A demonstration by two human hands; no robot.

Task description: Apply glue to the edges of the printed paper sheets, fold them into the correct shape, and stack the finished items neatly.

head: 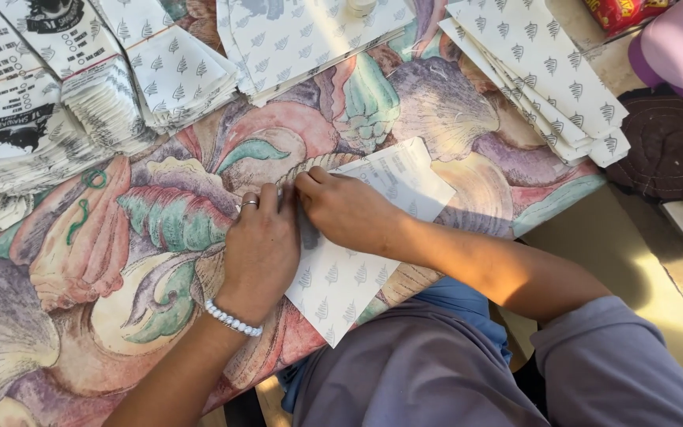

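Note:
A white paper sheet (pixel 341 281) printed with small grey leaf marks lies on the shell-patterned cloth (pixel 65 261). Its upper part is folded over, showing a side with fine print. My left hand (pixel 258 249), with a ring and a white bead bracelet, presses flat on the sheet's left edge. My right hand (pixel 345 209) lies across the fold, fingertips pinching the paper edge beside the left hand's fingers. Both hands touch the same sheet near its top left corner.
Stacks of folded leaf-print paper packets lie at the back left (pixel 175 75), back middle (pixel 302 35) and back right (pixel 539 71). Printed black-and-white stacks (pixel 25 119) fill the far left. A dark round mat (pixel 669 146) and a purple container (pixel 681 43) sit at the right.

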